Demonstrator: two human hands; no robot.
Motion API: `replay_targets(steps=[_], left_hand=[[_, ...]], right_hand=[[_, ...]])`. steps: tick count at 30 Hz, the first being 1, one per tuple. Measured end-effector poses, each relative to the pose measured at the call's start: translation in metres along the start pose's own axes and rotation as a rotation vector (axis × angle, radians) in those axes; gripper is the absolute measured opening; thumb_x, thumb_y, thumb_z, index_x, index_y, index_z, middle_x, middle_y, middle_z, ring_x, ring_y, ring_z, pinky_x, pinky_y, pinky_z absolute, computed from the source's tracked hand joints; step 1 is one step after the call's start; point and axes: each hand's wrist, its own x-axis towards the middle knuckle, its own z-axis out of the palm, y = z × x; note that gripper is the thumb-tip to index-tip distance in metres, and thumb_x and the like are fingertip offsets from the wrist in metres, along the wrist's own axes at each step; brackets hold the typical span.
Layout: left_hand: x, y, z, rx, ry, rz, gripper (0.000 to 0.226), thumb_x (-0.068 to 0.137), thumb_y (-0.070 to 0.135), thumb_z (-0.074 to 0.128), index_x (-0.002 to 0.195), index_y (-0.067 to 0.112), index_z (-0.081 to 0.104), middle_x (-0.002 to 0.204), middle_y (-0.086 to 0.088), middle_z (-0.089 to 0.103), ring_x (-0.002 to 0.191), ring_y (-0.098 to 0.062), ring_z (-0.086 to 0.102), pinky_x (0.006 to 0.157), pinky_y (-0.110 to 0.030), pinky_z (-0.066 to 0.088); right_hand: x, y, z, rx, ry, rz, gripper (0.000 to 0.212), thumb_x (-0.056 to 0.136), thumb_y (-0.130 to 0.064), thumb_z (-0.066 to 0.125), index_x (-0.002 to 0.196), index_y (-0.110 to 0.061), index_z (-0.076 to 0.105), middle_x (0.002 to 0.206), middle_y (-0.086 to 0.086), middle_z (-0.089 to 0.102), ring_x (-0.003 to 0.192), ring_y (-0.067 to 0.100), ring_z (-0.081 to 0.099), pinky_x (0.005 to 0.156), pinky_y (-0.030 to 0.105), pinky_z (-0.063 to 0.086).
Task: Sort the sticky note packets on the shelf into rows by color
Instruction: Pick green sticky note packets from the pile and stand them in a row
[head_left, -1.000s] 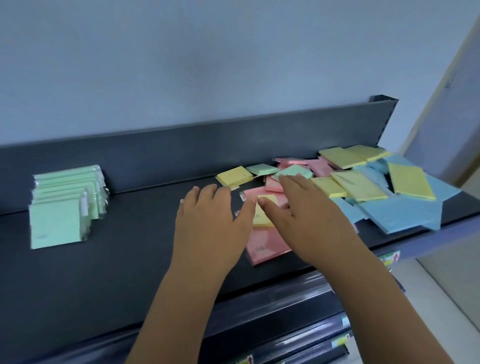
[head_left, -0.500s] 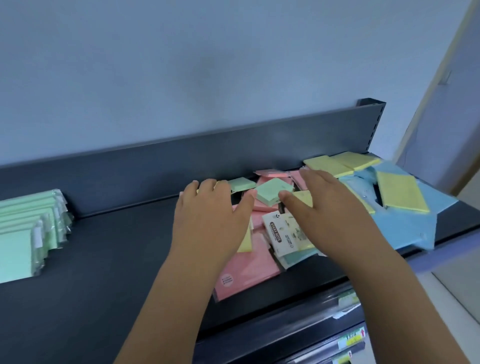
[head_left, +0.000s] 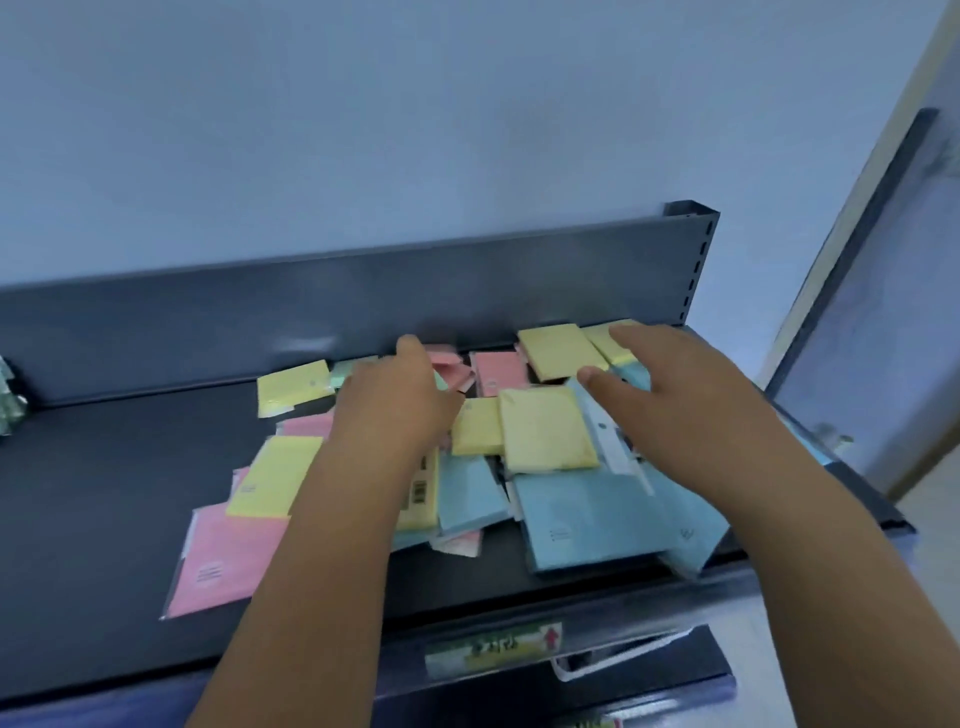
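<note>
A loose pile of sticky note packets covers the right half of the dark shelf (head_left: 104, 519). It holds pink packets (head_left: 223, 556), yellow packets (head_left: 545, 431) and blue packets (head_left: 582, 519), with a green packet (head_left: 340, 371) showing at the back. My left hand (head_left: 389, 410) lies over the middle of the pile with its fingers reaching toward the back. My right hand (head_left: 670, 395) hovers with spread fingers over the blue and yellow packets on the right. Neither hand plainly holds a packet.
The edge of the sorted green row (head_left: 8, 395) shows at the far left. The shelf's back panel (head_left: 363, 301) rises behind the pile. A price label (head_left: 493, 649) sits on the front rail, with lower shelves beneath. Dark bare shelf lies left of the pile.
The view has swung right, so the green row is nearly out of frame. Both hands have moved further back and right over the pile, and several packets have shifted.
</note>
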Motion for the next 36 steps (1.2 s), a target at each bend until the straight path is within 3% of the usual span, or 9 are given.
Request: replay_targets(steps=[3, 8, 11, 14, 19, 24, 28, 32, 36], left_hand=[[-0.003, 0.009, 0.003, 0.011, 0.054, -0.031, 0.037, 0.085, 0.028, 0.067, 0.112, 0.013, 0.047, 0.108, -0.013, 0.063, 0.101, -0.036, 0.059, 0.08, -0.041, 0.051], [-0.019, 0.038, -0.004, -0.009, 0.107, 0.111, 0.047, 0.08, 0.04, 0.076, 0.121, 0.021, 0.062, 0.115, -0.001, 0.061, 0.108, -0.025, 0.06, 0.088, -0.039, 0.051], [-0.036, 0.062, -0.006, -0.156, 0.169, 0.293, 0.045, 0.076, 0.045, 0.081, 0.117, 0.031, 0.067, 0.112, 0.009, 0.061, 0.108, -0.017, 0.059, 0.091, -0.04, 0.051], [-0.046, 0.076, -0.003, -0.248, 0.257, 0.415, 0.045, 0.075, 0.047, 0.08, 0.116, 0.031, 0.069, 0.109, 0.011, 0.063, 0.105, -0.014, 0.06, 0.087, -0.038, 0.051], [-0.052, 0.071, 0.003, -0.342, 0.343, 0.481, 0.042, 0.077, 0.044, 0.074, 0.115, 0.027, 0.07, 0.106, 0.01, 0.063, 0.098, -0.017, 0.061, 0.082, -0.042, 0.053], [-0.052, 0.026, -0.01, -0.404, 0.324, 0.509, 0.046, 0.091, 0.029, 0.072, 0.136, 0.028, 0.062, 0.125, 0.012, 0.062, 0.112, -0.014, 0.059, 0.095, -0.039, 0.051], [-0.059, -0.022, -0.032, -0.635, 0.288, 0.406, 0.031, 0.091, 0.011, 0.072, 0.117, 0.026, 0.074, 0.1, 0.013, 0.073, 0.09, -0.004, 0.064, 0.081, -0.023, 0.052], [-0.075, -0.095, -0.056, -0.86, 0.219, 0.259, 0.019, 0.092, 0.011, 0.072, 0.104, 0.025, 0.077, 0.091, 0.015, 0.074, 0.083, -0.003, 0.067, 0.065, -0.011, 0.049], [-0.09, -0.171, -0.074, -0.941, 0.255, 0.146, 0.013, 0.091, 0.015, 0.074, 0.099, 0.024, 0.078, 0.098, 0.015, 0.074, 0.091, 0.0, 0.067, 0.071, -0.011, 0.05]], right_hand=[[0.003, 0.02, -0.006, 0.044, -0.065, -0.012, 0.055, 0.1, -0.053, 0.052, 0.149, -0.028, 0.049, 0.154, -0.009, 0.047, 0.135, 0.012, 0.046, 0.106, 0.033, 0.038], [0.011, 0.03, -0.007, 0.181, -0.083, -0.053, 0.046, 0.099, -0.049, 0.056, 0.14, -0.029, 0.06, 0.141, -0.015, 0.057, 0.131, 0.009, 0.05, 0.107, 0.029, 0.039], [0.016, 0.029, -0.002, 0.403, -0.07, -0.032, 0.03, 0.097, -0.044, 0.063, 0.122, -0.03, 0.072, 0.105, -0.022, 0.068, 0.105, 0.002, 0.062, 0.094, 0.029, 0.049], [0.022, 0.027, 0.002, 0.63, -0.087, 0.056, 0.014, 0.093, -0.038, 0.069, 0.092, -0.03, 0.08, 0.081, -0.009, 0.076, 0.078, 0.011, 0.071, 0.078, 0.04, 0.057], [0.023, 0.019, 0.005, 0.751, -0.145, 0.098, 0.014, 0.093, -0.019, 0.071, 0.082, -0.016, 0.08, 0.072, 0.011, 0.074, 0.061, 0.016, 0.064, 0.057, 0.03, 0.047], [0.015, -0.006, 0.016, 0.579, -0.147, -0.026, 0.022, 0.097, -0.016, 0.064, 0.084, -0.027, 0.078, 0.074, -0.003, 0.074, 0.065, 0.016, 0.07, 0.068, 0.033, 0.057], [0.003, -0.053, 0.036, 0.571, -0.139, -0.085, 0.02, 0.096, -0.014, 0.067, 0.087, -0.028, 0.079, 0.073, -0.005, 0.074, 0.064, 0.014, 0.071, 0.069, 0.031, 0.059], [-0.02, -0.111, 0.072, 0.766, -0.111, -0.076, 0.021, 0.096, -0.008, 0.068, 0.089, -0.025, 0.079, 0.075, 0.0, 0.077, 0.061, 0.017, 0.07, 0.066, 0.031, 0.06], [-0.043, -0.167, 0.108, 0.956, -0.09, -0.015, 0.017, 0.097, -0.008, 0.066, 0.094, -0.019, 0.079, 0.085, 0.005, 0.08, 0.065, 0.018, 0.067, 0.063, 0.028, 0.058]])
